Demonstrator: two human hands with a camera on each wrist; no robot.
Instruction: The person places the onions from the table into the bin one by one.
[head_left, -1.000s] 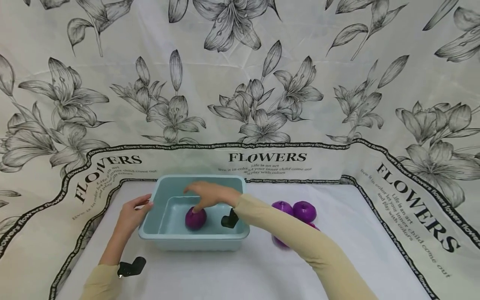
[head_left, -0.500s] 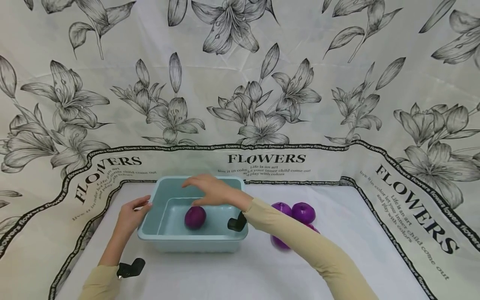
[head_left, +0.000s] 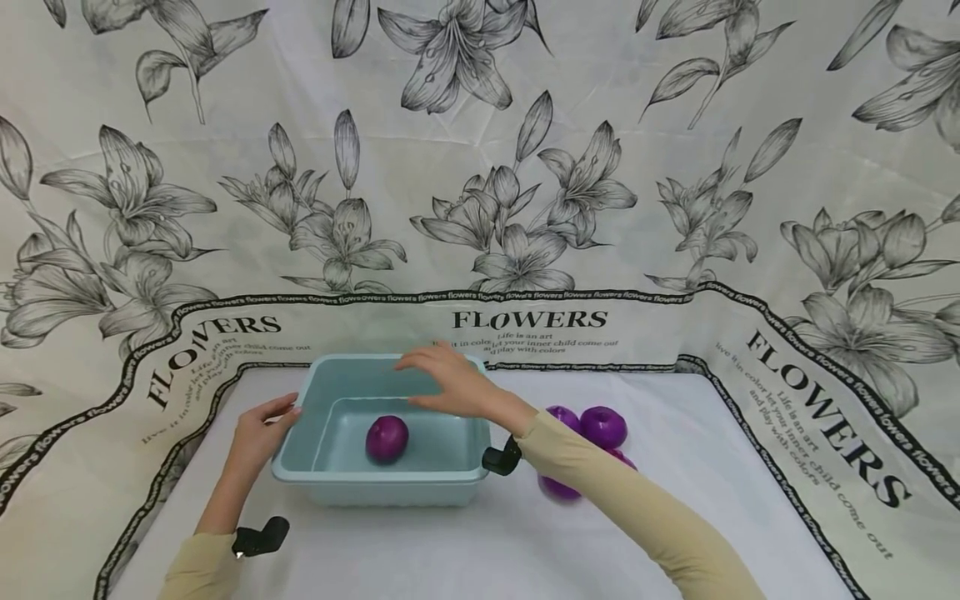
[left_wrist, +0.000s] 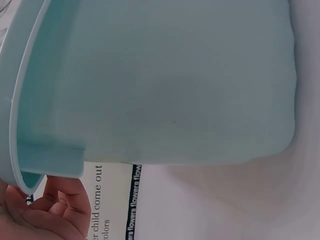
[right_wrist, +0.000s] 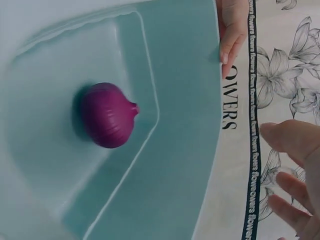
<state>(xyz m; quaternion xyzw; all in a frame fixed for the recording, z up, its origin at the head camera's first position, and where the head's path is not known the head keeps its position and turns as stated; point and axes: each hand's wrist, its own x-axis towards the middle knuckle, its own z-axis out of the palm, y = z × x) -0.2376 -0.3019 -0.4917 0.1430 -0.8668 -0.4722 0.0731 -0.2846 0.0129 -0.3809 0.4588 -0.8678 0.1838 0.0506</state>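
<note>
A red onion (head_left: 387, 440) lies on the floor of a light blue plastic basin (head_left: 390, 493). In the right wrist view the onion (right_wrist: 109, 115) shows its pointed neck. My left hand (head_left: 258, 432) holds the basin's left rim; the left wrist view has its curled fingers (left_wrist: 70, 202) under the lip. Above the right part of the basin hovers my right hand (head_left: 459, 385), its fingers spread, apart from the onion and holding nothing. Several more purple onions (head_left: 603, 427) sit together right of the basin, partly hidden behind my right sleeve.
The basin stands on a white-covered table (head_left: 420, 554). A flower-printed cloth (head_left: 525, 167) hangs behind and along both sides. Each wrist carries a small black camera, such as the left one (head_left: 262, 536).
My right hand has let go of the onion, leaving it in the basin, then risen and moved right. The left hand stays on the rim.
</note>
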